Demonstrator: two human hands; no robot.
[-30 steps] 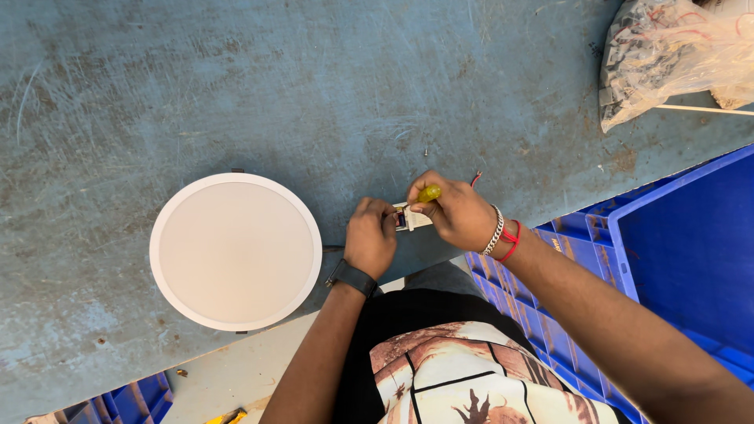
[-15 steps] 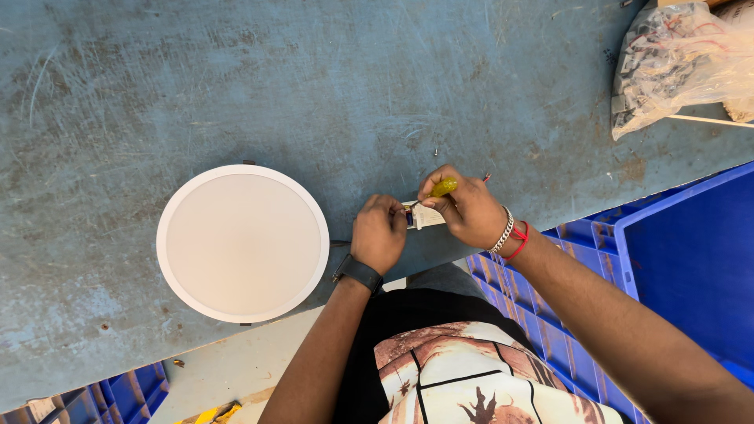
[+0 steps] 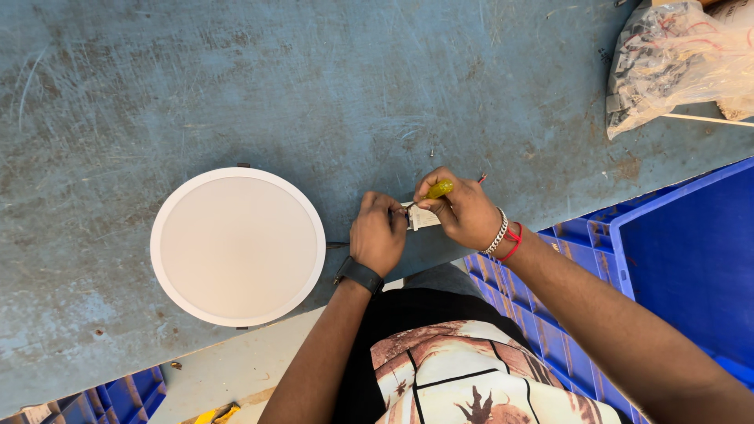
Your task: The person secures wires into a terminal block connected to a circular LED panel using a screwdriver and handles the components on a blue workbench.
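My right hand (image 3: 458, 208) grips a small screwdriver with a yellow-green handle (image 3: 440, 188), its tip pointed left at a small white connector block (image 3: 422, 217). My left hand (image 3: 378, 233), with a black wristband, pinches that block from the left at the near edge of the worn blue-grey workbench (image 3: 314, 86). A thin dark wire runs from the block toward a round white panel light (image 3: 237, 246) lying face up just left of my left hand. A red wire end shows by my right hand.
A clear plastic bag of parts (image 3: 679, 59) lies at the bench's far right. Blue plastic crates (image 3: 683, 259) stand to my right, and another blue crate (image 3: 118, 396) at the lower left. Tiny screws lie on the bench above my hands.
Both hands stay on the connector block, the screwdriver handle shifting slightly in my right fingers. The view has drifted a little; the panel light has not moved.
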